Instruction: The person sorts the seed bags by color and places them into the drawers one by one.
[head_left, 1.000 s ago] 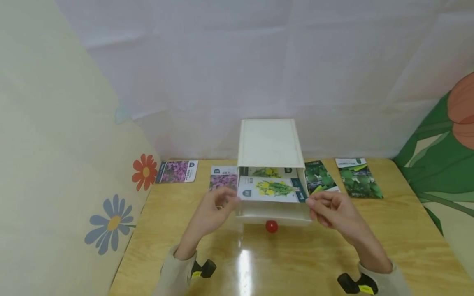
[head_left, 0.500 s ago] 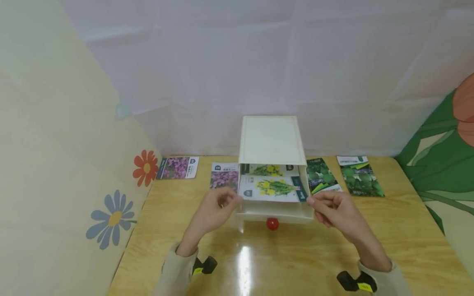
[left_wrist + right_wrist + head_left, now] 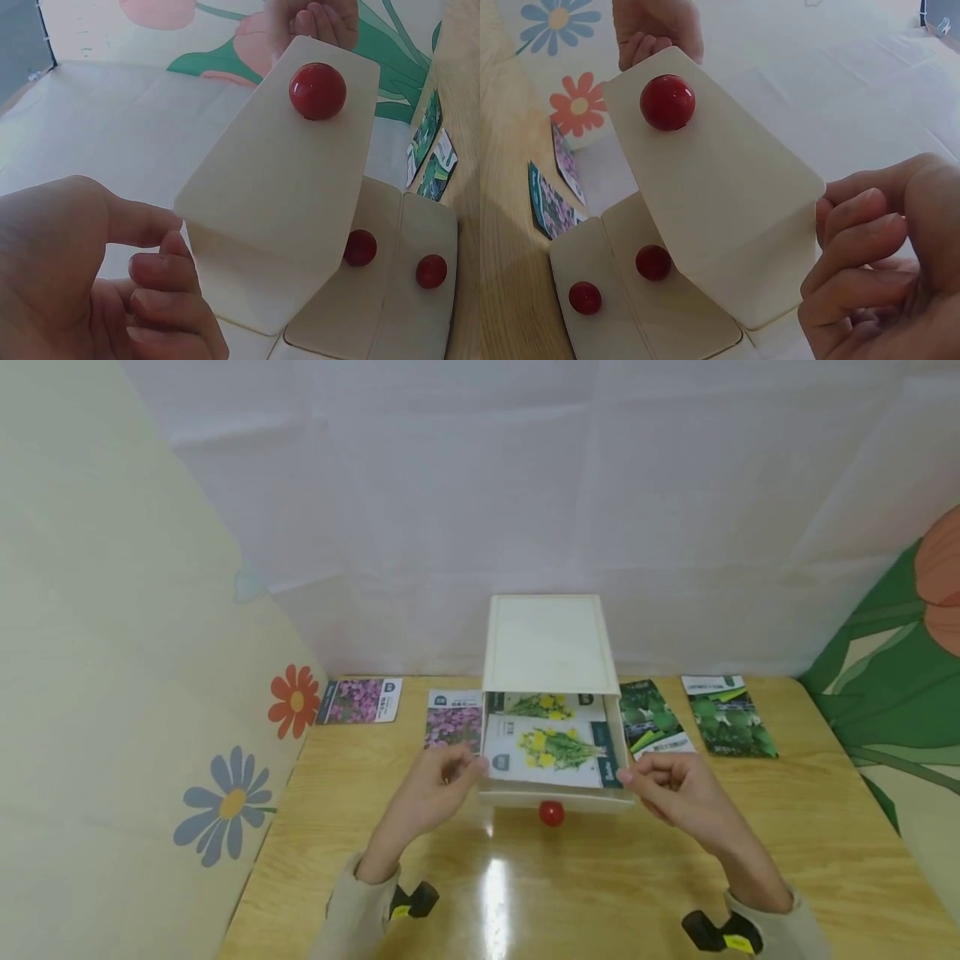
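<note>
Yellow-flower packet (image 3: 555, 752) spans the pulled-out top drawer (image 3: 517, 799) of the white cabinet (image 3: 547, 643), just behind the drawer's front panel; whether its underside touches the drawer floor cannot be told. The left hand (image 3: 433, 789) appears to pinch its near left corner, the right hand (image 3: 678, 789) its near right corner. On each, thumb and forefinger come together with hardly a gap, the other fingers loosely curled; the drawer hides the pinched edges from the wrist views. Holding both near corners probably keeps the thin packet level and square to a drawer of nearly its own width.

Deeper toward the cabinet lies a second yellow packet (image 3: 543, 705), partly beneath the cabinet's top; their matching print suggests sorting by kind. A red knob (image 3: 552, 813) projects from the drawer's front, and two lower drawers (image 3: 420, 307) sit pushed in below. On the worktop (image 3: 585, 893), two purple-flower packets (image 3: 453, 722) lie left of the cabinet and two green-leaf packets (image 3: 654, 718) right, one of each pair near it and one farther off, perhaps so the drawer's path stays free.
</note>
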A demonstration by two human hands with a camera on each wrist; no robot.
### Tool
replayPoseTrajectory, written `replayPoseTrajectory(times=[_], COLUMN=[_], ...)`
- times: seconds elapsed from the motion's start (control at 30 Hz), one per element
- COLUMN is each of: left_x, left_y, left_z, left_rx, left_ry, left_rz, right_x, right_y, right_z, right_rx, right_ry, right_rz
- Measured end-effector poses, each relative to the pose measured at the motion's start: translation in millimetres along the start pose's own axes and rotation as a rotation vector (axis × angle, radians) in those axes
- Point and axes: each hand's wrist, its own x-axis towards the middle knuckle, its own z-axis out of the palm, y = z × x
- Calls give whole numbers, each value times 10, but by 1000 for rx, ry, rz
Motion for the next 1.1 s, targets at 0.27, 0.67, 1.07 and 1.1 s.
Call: replayPoseTrajectory(times=[0.27,0.67,1.07,1.1], left_x=[-21,45,193,219], left_y=[-34,-73,-170,-184], left_z=[10,-14,-27,-27], left_rx=[-5,15,-11,-20], left_ry=[7,30,106,118], left_rz=[11,41,78,81], right_x=[-50,-186,-280,-291], right_y=[-30,-107,-161,-157], right_z=[32,241,506,540], right_rx=[-54,-245,-393,-405], right_ry=[27,301,332,336], right_rz=[-28,-314,-494,-501])
